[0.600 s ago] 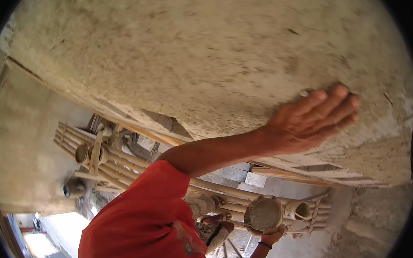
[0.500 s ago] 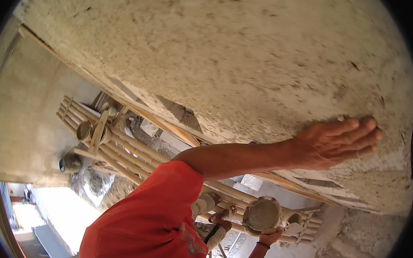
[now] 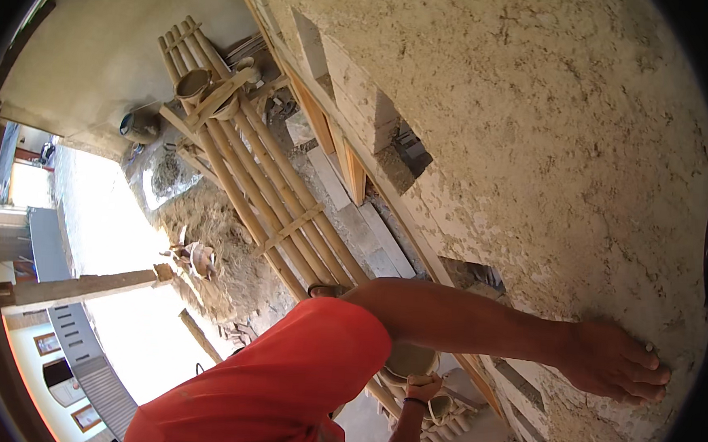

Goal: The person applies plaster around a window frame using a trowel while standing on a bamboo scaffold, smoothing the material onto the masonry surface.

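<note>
A rough, sandy plaster wall [image 3: 554, 128] fills most of the view, its surface pitted and crumbly, with a bamboo scaffold [image 3: 267, 191] of lashed poles running below it and a sunlit yard beyond. The fingers [image 3: 644, 376] of the right hand [image 3: 612, 368] lie spread and flat against the plaster, palm pressed to it, closed around nothing; a small pale lump seems to sit by the topmost fingertip, though it is too small to be sure what it is. The bare forearm runs back from that hand to an orange sleeve [image 3: 279, 387]. Lower down, the left hand [image 3: 421, 387] is curled about the edge of a round pan [image 3: 409, 360] that looks filled with grey-brown mortar, holding it up just beneath the outstretched arm. The plaster under the palm looks gritty and, judging by its damp tone near the hand, possibly still soft, so it would likely mark or shed grains under hard pressure; a flat, even palm suits it better than fingertips. The pan looks heavy for its size when loaded, stiff, and apt to tip, so a grip at the rim with the wrist beneath seems the safe hold. Brick gaps [image 3: 375, 133] open in the wall above the scaffold, and more pans [image 3: 192, 83] rest on the poles further off.
</note>
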The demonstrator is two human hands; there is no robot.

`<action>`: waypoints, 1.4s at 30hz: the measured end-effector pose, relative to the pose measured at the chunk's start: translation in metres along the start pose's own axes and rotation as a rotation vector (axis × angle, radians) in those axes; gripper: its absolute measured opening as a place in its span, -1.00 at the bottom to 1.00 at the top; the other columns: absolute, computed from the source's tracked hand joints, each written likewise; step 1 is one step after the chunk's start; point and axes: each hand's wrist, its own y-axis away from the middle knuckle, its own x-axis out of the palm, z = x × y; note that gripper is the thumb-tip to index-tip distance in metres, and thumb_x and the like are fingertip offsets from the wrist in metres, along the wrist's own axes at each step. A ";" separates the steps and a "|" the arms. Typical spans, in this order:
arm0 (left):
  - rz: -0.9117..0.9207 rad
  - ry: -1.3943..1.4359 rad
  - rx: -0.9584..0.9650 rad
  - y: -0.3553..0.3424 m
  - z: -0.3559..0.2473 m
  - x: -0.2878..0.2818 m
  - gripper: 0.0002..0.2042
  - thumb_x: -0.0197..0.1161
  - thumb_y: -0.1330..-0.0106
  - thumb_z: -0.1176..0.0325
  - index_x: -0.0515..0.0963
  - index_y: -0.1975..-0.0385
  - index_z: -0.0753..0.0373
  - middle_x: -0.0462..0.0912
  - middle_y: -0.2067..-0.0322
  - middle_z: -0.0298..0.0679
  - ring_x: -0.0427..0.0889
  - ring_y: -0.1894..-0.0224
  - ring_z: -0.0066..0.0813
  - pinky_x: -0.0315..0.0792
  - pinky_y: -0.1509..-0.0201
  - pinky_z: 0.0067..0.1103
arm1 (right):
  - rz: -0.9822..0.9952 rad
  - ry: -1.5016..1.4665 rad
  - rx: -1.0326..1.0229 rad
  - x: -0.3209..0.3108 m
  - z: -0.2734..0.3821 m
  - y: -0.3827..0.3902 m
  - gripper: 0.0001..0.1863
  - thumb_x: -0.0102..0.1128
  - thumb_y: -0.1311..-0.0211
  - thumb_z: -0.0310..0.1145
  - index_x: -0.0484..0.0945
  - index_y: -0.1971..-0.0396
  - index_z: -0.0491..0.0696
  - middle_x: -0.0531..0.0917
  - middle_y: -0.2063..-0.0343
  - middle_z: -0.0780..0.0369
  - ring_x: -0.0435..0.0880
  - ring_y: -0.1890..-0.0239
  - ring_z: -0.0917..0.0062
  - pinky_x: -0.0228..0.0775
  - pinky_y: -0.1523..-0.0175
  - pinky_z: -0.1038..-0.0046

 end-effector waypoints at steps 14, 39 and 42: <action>-0.022 1.225 -0.260 -0.020 -0.008 0.016 -0.54 -0.11 -0.52 0.13 0.23 -0.29 0.27 0.39 -0.17 -0.06 0.48 -0.17 -0.26 0.48 -0.17 -0.36 | 0.269 0.328 0.022 0.067 -0.032 -0.022 -0.88 0.12 -0.15 -0.22 0.53 0.37 0.09 0.58 0.47 0.39 0.51 0.52 0.54 0.41 0.35 0.36; 0.887 0.384 -1.318 0.495 -0.015 -0.256 -0.58 0.07 -0.31 0.24 0.40 -0.15 0.23 0.50 0.00 0.00 0.44 -0.11 0.10 0.03 -0.36 0.08 | 0.370 0.643 0.143 0.264 -0.143 0.040 -0.72 0.10 -0.25 -0.28 0.25 0.61 0.13 0.30 0.68 0.46 0.22 0.65 0.65 0.11 0.51 0.50; 1.467 0.077 -1.723 0.593 -0.054 -0.388 -0.58 0.11 -0.26 0.28 0.41 -0.11 0.25 0.57 0.12 0.03 0.54 0.01 0.11 0.00 -0.32 0.14 | 0.375 0.750 0.193 0.289 -0.170 0.025 -0.57 0.08 -0.29 -0.26 0.08 0.71 0.19 0.15 0.76 0.46 0.01 0.73 0.66 -0.11 0.61 0.48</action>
